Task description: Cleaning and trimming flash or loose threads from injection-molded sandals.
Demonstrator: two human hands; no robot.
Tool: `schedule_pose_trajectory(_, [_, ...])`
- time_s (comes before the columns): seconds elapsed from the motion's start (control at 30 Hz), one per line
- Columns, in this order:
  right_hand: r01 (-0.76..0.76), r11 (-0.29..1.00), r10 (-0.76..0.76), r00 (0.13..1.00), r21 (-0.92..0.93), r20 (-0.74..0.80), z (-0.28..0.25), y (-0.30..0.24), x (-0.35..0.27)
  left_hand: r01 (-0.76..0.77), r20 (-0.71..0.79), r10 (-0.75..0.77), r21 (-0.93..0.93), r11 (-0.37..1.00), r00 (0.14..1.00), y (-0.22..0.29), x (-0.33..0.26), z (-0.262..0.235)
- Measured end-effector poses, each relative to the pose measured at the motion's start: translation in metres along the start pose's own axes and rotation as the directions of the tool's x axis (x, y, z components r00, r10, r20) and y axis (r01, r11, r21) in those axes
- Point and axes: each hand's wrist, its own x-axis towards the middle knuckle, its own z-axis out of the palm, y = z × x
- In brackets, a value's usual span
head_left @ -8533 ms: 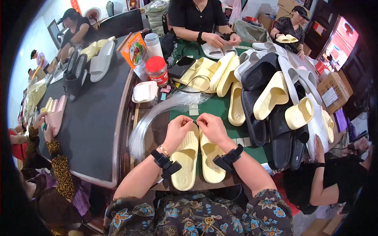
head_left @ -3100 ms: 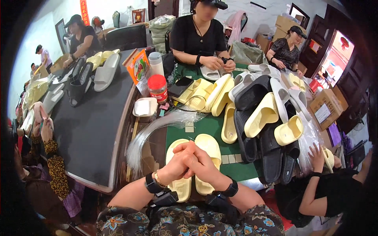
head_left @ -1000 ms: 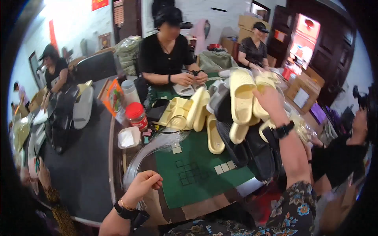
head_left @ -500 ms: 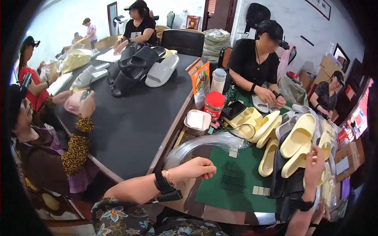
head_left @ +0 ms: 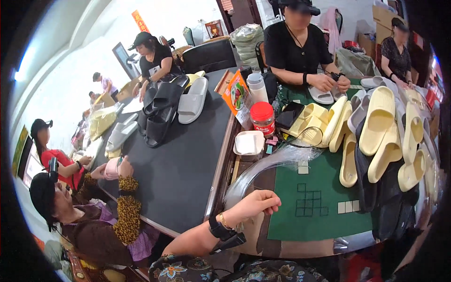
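Observation:
My left hand (head_left: 261,203) reaches in from the lower edge, its fingers closed in a pinch above the left part of a green mat (head_left: 293,228). Whatever the fingertips hold, if anything, is too small to make out. Close beyond the hand lies a bundle of clear plastic strands (head_left: 256,171), bent in an arc. On the mat are a drawn grid of dark squares (head_left: 310,203), a row of pale square pieces (head_left: 348,207) and more pale squares (head_left: 303,167). Pale yellow slippers (head_left: 377,120) are heaped at the right over dark slippers (head_left: 366,174). My right hand is out of the picture.
A red-lidded jar (head_left: 262,118), a white tub (head_left: 249,142), a bottle (head_left: 257,88) and an orange packet (head_left: 238,94) line the mat's far left. Black and grey slippers (head_left: 192,99) lie on the dark table (head_left: 174,164). Several co-workers sit around, one handling something pink (head_left: 112,169).
The view has swung, so the tables and slippers appear shifted. My right hand, earlier raised beside the yellow slippers, has left the picture. My left hand keeps its pinch over the mat's left side.

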Motion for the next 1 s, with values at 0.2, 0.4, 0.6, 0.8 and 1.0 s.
schedule_pose_trajectory(0.2, [-0.008, 0.999, 0.007, 0.999, 0.039, 0.031, -0.007, 0.003, -0.018, -0.013, 0.040, 0.015, -0.027, 1.000, 0.999, -0.004, -0.004, -0.005])
schedule_pose_trajectory(0.4, [0.011, 0.997, -0.017, 0.997, 0.074, 0.074, -0.014, 0.004, -0.027, -0.014, 0.030, 0.015, -0.031, 0.999, 0.999, 0.000, -0.006, -0.002])
schedule_pose_trajectory(0.6, [0.036, 0.993, -0.051, 0.989, 0.111, 0.139, -0.021, 0.001, -0.031, -0.009, 0.024, 0.010, -0.007, 1.000, 1.000, 0.001, -0.003, 0.001])
schedule_pose_trajectory(0.8, [0.106, 0.983, -0.139, 0.965, 0.152, 0.223, -0.024, -0.014, -0.025, -0.065, -0.004, 0.065, -0.028, 0.997, 0.998, -0.001, -0.005, -0.002])
schedule_pose_trajectory(1.0, [0.176, 0.945, -0.286, 0.850, 0.274, 0.443, 0.004, -0.028, 0.016, -0.050, -0.062, 0.047, -0.036, 0.998, 0.997, 0.003, -0.002, -0.014])
